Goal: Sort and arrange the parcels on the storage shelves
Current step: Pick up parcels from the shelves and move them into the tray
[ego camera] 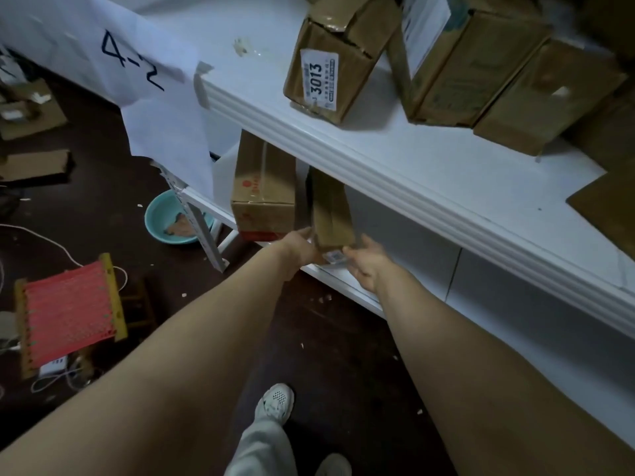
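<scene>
Down at the bottom, a white shoe (276,403) stands on the dark floor (326,355), pale trouser leg above it. Both bare forearms stretch forward and meet at the lower shelf (343,282). The left hand (302,247) is clamped on the left side of the narrow box (331,214), its fingers slipped in beside it. The right hand (369,261) grasps the same box from the right, thumb pressed at the small label on its near end. So that is two hands on one parcel. The narrow box stands at the front edge of the lower shelf, its near end poking out over the rim and its far end tucked under the shelf above. Just to its left, nearly touching, sits the red-print box (263,197), taller and wider, on the same shelf.

Out to the left on the floor there is a red stool (68,310) with yellow rails, and further on a teal basin (165,218) beside the rack's white leg.

Up top, the upper shelf (378,159) carries the 3013 box (326,73) near its front. To the right of it two more brown boxes (457,63) lean side by side. At the far left a paper sign (137,63) marked 4-2 is taped to the shelf and hangs over its corner
</scene>
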A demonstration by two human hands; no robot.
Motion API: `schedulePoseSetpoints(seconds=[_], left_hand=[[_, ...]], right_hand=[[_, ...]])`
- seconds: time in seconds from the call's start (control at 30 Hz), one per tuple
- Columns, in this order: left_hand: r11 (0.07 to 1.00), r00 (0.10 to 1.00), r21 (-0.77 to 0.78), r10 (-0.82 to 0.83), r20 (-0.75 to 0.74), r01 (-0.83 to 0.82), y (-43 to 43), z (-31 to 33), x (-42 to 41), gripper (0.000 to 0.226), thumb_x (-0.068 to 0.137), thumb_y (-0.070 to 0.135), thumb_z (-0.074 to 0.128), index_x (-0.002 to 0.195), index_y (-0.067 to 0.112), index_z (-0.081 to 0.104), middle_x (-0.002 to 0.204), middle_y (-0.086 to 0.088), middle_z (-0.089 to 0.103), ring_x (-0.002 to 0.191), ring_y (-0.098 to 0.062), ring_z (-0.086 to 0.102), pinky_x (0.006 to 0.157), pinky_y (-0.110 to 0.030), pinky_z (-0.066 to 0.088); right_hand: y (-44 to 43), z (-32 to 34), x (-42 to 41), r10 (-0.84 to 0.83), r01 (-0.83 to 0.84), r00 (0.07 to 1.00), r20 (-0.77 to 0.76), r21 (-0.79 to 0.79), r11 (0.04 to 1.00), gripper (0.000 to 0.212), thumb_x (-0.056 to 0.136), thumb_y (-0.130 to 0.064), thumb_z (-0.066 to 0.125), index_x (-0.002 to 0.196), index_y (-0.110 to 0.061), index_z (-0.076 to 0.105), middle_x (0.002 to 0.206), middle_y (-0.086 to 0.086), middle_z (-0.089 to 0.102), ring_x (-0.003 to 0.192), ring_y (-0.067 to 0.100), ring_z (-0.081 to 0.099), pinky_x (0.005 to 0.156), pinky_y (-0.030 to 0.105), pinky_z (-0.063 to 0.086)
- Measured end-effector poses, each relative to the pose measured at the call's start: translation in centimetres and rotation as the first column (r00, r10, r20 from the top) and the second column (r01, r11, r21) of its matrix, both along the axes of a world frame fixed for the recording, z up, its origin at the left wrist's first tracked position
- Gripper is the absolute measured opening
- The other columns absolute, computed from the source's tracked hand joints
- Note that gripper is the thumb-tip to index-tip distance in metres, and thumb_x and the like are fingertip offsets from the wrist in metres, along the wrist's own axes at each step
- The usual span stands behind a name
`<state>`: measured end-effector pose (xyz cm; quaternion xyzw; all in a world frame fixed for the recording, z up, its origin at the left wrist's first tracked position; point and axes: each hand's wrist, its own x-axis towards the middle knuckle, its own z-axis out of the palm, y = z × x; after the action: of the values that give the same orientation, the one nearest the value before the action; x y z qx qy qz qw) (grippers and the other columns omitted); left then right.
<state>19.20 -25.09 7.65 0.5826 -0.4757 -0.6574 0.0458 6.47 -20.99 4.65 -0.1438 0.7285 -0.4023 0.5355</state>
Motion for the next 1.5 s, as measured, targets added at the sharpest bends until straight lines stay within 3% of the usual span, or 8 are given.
schedulePoseSetpoints(seconds=[0.13,0.37,0.5,0.63,0.8,1.13,1.23,1.5], left_hand=[[0.999,0.99,-0.012,-0.028,0.136,0.03,0.2,0.2,0.8,0.064,0.083,0.005,0.068,0.141,0.009,0.041,0.141,-0.014,0.045,0.128,-0.033,0.044,0.104,-0.043,0.042],[0.991,0.989,-0.135,-0.003,0.151,0.024,0.8,6.7,1.9,0.02,0.089,0.012,0.059,0.107,0.005,0.054,0.095,-0.012,0.057,0.079,-0.02,0.054,0.069,-0.029,0.048],[0.98,0.991,-0.194,0.063,0.115,-0.04,2.1,12.7,2.3,0.009,0.09,0.007,0.054,0.081,0.006,0.052,0.07,-0.01,0.053,0.059,-0.02,0.052,0.055,-0.026,0.048],[0.899,0.98,-0.396,0.2,-0.01,-0.188,2.8,17.0,2.4,0.005,0.088,0.002,0.054,0.088,0.006,0.056,0.071,-0.01,0.059,0.066,-0.022,0.058,0.064,-0.034,0.054],[0.808,0.944,-0.493,0.309,-0.114,-0.324,3.2,21.0,2.6,0.008,0.09,-0.001,0.049,0.09,0.002,0.056,0.069,-0.013,0.06,0.05,-0.017,0.051,0.035,-0.016,0.036],[0.629,0.962,-0.761,0.272,0.025,-0.158,1.0,24.7,0.3,0.019,0.078,0.021,0.064,0.09,0.007,0.066,0.084,-0.011,0.063,0.085,-0.029,0.061,0.07,-0.034,0.049],[0.608,0.949,-0.791,0.282,0.137,-0.066,-0.2,25.5,-0.8,0.044,0.079,0.037,0.066,0.117,0.015,0.058,0.121,-0.015,0.051,0.112,-0.033,0.049,0.091,-0.038,0.044],[0.704,0.874,-0.655,0.103,0.475,0.273,-4.7,24.7,-3.4,0.098,0.058,0.048,0.082,0.138,0.033,0.029,0.14,-0.015,0.024,0.135,-0.036,0.017,0.112,-0.058,0.015]], right_hand=[[0.5,0.7,0.4,0.095,-0.08,0.984,-0.15,0.101,0.992,0.045,0.089,0.015,0.045,0.127,-0.008,0.056,0.131,0.024,0.055,0.113,0.029,0.056,0.09,0.029,0.045],[1.7,7.4,1.7,0.214,-0.216,0.967,-0.136,-0.001,0.976,0.028,0.089,0.012,0.054,0.113,0.002,0.064,0.104,0.016,0.06,0.095,0.024,0.06,0.087,0.028,0.053],[2.8,13.6,2.4,0.318,-0.332,0.935,-0.156,-0.071,0.941,0.025,0.088,0.009,0.056,0.109,-0.002,0.065,0.088,0.013,0.062,0.076,0.019,0.06,0.06,0.025,0.056],[3.8,18.5,2.6,0.346,-0.377,0.914,-0.211,-0.129,0.917,0.019,0.083,0.008,0.063,0.093,-0.008,0.067,0.104,0.021,0.068,0.076,0.021,0.064,0.068,0.028,0.055],[4.9,23.0,2.5,0.344,-0.401,0.895,-0.282,-0.178,0.898,0.019,0.082,0.006,0.066,0.095,-0.007,0.067,0.103,0.022,0.069,0.083,0.023,0.064,0.082,0.034,0.055],[3.3,27.1,-0.2,0.086,-0.29,0.829,-0.552,-0.294,0.911,0.015,0.086,0.001,0.062,0.097,-0.005,0.068,0.096,0.011,0.063,0.09,0.022,0.059,0.079,0.031,0.051],[1.7,27.3,-1.0,0.017,-0.266,0.725,-0.689,-0.257,0.929,0.018,0.082,-0.005,0.065,0.097,-0.014,0.067,0.105,0.007,0.066,0.097,0.023,0.062,0.089,0.04,0.054],[-1.5,28.5,-3.6,0.02,-0.148,0.383,-0.924,-0.04,0.988,0.079,0.082,-0.047,0.066,0.147,-0.021,0.029,0.151,0.013,0.027,0.14,0.034,0.022,0.111,0.043,0.026]])
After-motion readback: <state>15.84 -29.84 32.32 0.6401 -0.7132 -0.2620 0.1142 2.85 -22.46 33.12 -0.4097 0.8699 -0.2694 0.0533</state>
